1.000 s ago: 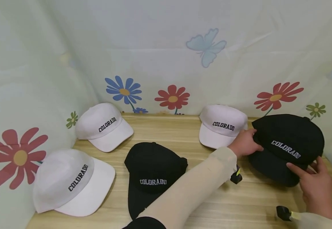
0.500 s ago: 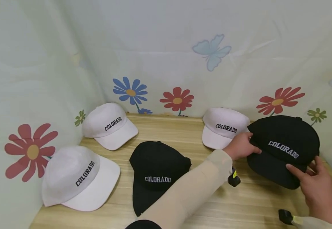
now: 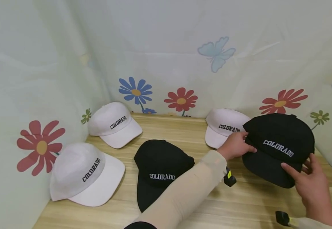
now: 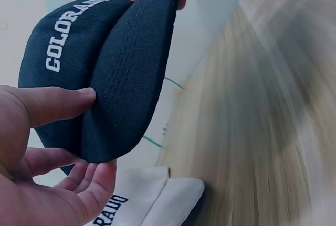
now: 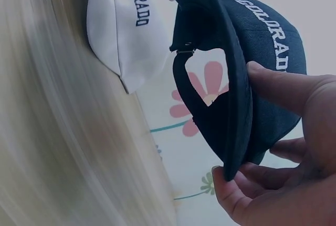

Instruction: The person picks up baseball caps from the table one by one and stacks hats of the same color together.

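Observation:
Both hands hold a black baseball cap lettered COLORADO, raised above the right side of the wooden table. My left hand pinches the cap's left edge where brim and crown meet, thumb on top. On the other side my right hand grips the brim's right edge, its thumb above and fingers beneath. The right wrist view shows the cap's back strap and its opening. Behind my left hand stands a white cap, partly hidden. A second black cap lies under my left forearm, which covers part of its brim.
Two more white caps rest at the left, one near the back and one in front. A curtain printed with flowers and a butterfly encloses the wooden table at the back and sides.
The head view has shifted, so the scene slides right in it. Both hands keep their hold on the black cap, which has moved left relative to the table and overlaps the white cap more.

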Tool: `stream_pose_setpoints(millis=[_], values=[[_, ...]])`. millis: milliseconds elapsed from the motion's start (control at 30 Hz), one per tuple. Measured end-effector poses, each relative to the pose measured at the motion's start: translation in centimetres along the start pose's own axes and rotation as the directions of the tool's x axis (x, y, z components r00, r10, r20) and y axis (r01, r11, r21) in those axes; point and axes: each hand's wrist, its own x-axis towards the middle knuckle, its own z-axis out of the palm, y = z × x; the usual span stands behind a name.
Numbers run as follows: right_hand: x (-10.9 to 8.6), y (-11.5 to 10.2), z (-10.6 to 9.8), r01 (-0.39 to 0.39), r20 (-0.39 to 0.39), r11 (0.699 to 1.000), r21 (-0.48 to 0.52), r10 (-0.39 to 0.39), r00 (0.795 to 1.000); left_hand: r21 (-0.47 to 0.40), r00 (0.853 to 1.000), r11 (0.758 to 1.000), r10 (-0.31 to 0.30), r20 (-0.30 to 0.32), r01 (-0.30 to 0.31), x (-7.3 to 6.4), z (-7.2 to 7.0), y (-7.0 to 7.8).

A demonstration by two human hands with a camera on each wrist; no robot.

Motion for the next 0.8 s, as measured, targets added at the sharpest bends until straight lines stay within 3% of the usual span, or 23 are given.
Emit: stream_pose_setpoints(millis=[533,800], values=[[-1.9,-1.3,1.4,0.106,0.088,0.993,-0.047,-0.101,0.991,0.067,0.994,0.998,0.018,-0.106,-0.011,-3.0,-2.7,-1.3],[-2.8,-2.5,2.0,0.142,0.108,0.988,-0.054,-0.135,0.985,0.072,0.991,0.997,0.017,-0.131,-0.007,-4.3,-4.5,-1.2]])
